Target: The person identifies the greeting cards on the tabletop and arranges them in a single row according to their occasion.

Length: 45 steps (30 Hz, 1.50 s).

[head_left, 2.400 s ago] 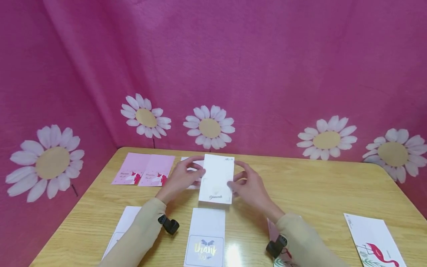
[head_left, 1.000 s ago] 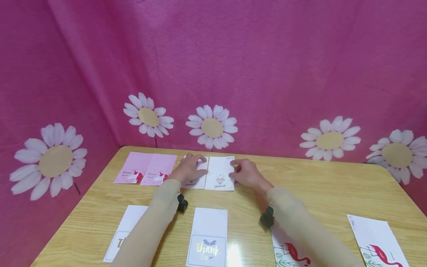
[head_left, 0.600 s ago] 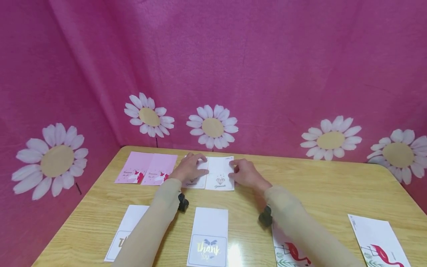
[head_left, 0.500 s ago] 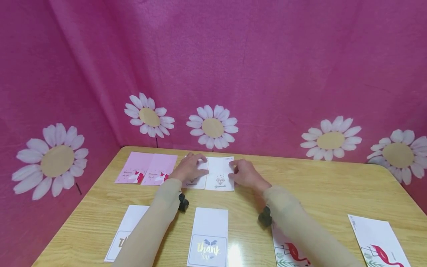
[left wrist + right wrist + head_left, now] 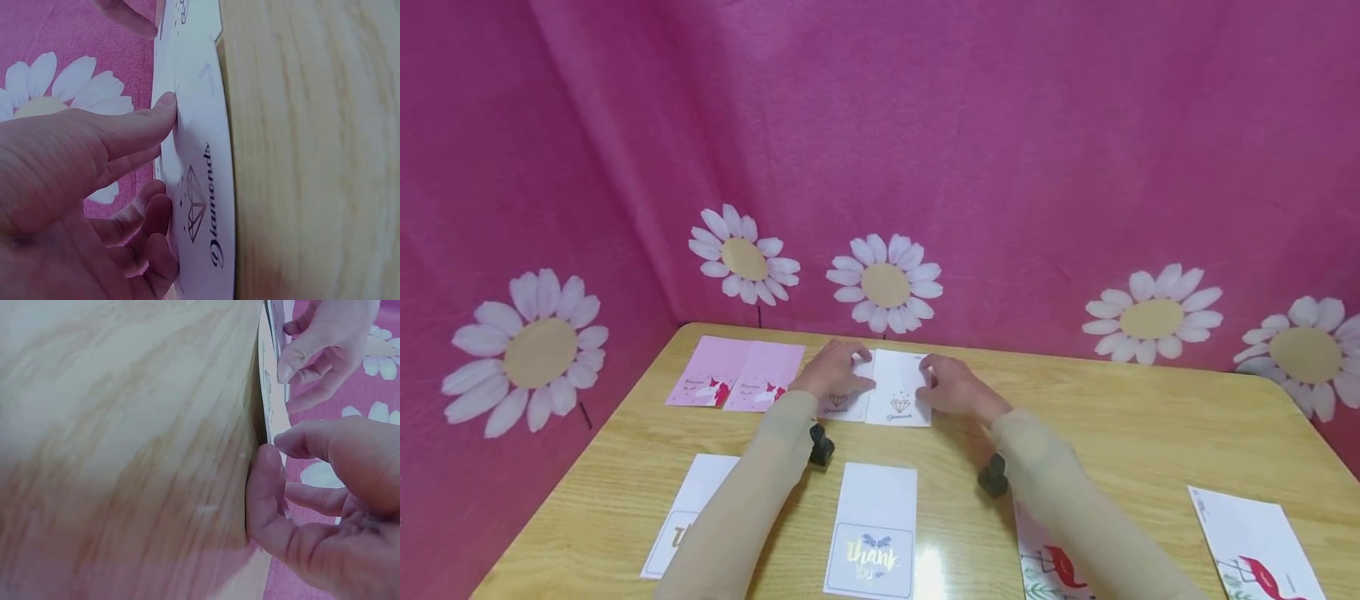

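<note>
There are eight cards [image 5: 891,377]; five daisies [image 5: 884,286]; two hands [image 5: 835,371]; one table [image 5: 1105,425].

Wears a long, plain beige fabric left sleeve [image 5: 737,508] and a matching beige right sleeve [image 5: 1067,492]. Mounts a compact, blocky black left wrist camera [image 5: 822,448] and a similar black right wrist camera [image 5: 993,477]. Leaves left hand [image 5: 835,369] and right hand [image 5: 958,387] bare.

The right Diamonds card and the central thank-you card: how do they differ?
The right Diamonds card shows a drawn diamond; the central thank-you card, framed gold lettering. The right hand touches the Diamonds card; the thank-you card lies untouched. Both are largely white.
</note>
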Each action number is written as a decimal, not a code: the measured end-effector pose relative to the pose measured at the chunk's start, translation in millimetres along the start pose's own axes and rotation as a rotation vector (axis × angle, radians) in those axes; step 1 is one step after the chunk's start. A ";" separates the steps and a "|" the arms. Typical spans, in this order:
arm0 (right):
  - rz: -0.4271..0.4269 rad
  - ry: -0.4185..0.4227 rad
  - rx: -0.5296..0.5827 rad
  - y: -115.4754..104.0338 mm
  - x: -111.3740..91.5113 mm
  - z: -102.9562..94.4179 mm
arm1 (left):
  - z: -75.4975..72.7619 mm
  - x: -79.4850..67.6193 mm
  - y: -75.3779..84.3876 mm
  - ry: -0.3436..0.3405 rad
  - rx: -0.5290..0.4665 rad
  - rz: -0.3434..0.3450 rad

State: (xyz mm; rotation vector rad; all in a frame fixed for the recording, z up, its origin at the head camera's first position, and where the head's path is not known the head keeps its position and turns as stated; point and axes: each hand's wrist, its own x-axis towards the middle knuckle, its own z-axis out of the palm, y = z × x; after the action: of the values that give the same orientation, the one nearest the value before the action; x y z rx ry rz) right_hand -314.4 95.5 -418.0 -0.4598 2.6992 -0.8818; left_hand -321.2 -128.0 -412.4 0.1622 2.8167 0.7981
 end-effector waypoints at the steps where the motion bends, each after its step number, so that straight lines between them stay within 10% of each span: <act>1: 0.002 -0.004 0.004 -0.8 -0.2 -0.4 | -0.5 -0.1 -0.2 -0.001 -0.005 -0.003; 16: 0.055 0.053 -0.021 -4.4 1.7 3.2 | -4.8 -9.3 -1.4 0.033 -0.031 0.022; 23: 0.099 0.049 0.148 -1.7 -4.2 1.1 | -13.9 -23.8 -7.0 0.016 -0.095 0.112; 30: 0.025 0.069 0.107 -3.4 -22.0 -5.2 | -25.0 -53.9 -13.9 -0.075 -0.086 0.251; 45: -0.208 -0.002 -0.095 -15.5 -89.6 3.3 | -9.1 -125.2 -19.6 -0.286 -0.035 0.297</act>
State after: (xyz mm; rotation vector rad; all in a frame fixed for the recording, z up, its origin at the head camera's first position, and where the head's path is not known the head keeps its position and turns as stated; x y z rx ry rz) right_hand -227.9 115.5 -397.9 -0.7731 2.7364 -0.8052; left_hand -202.5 -169.4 -393.8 0.6471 2.5374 0.8085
